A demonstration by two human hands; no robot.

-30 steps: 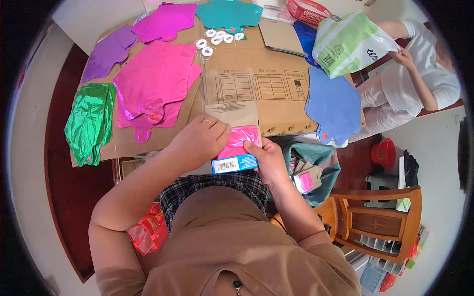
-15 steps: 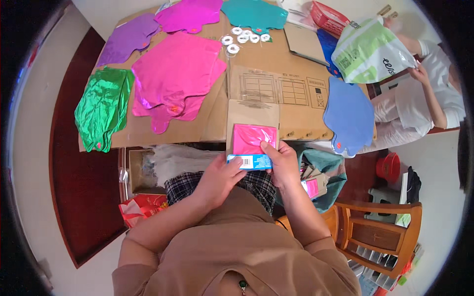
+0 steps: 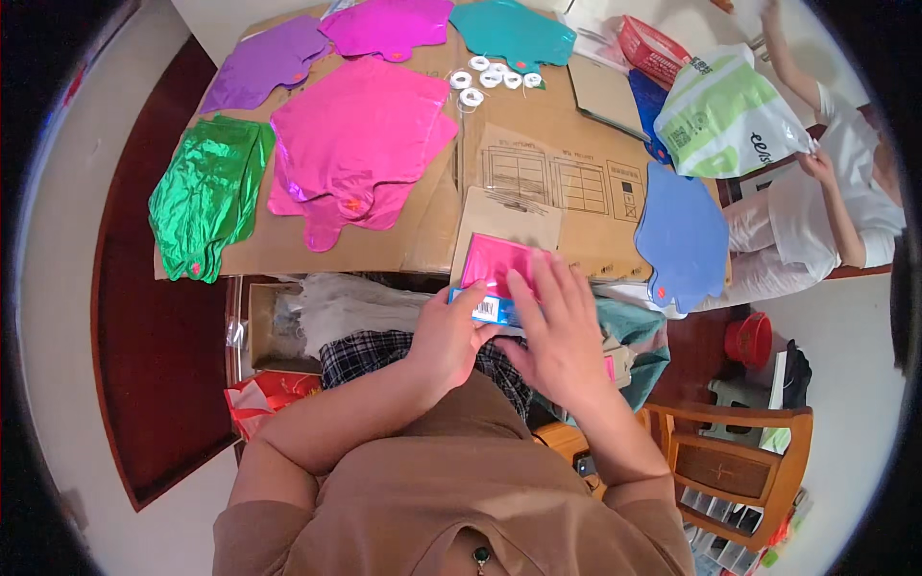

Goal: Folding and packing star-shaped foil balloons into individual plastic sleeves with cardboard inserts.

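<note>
Glossy pink rectangular packet (image 3: 493, 264), blue-edged, in pinched left hand (image 3: 448, 338), splayed right hand (image 3: 563, 336) over its right side.

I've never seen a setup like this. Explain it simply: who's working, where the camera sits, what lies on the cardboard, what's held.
There is no machine: a person works with two bare hands. The view comes from the left of two wide fisheye cameras worn on the head, looking down, so straight edges bend near the rim.

On the cardboard lie shiny sheets, including green, pink and teal ones, plus small white rolls.

The left hand holds a pink packet by its blue end. The right hand is spread at its right side; whether it touches is unclear. Another person holds a green and white bag.
</note>
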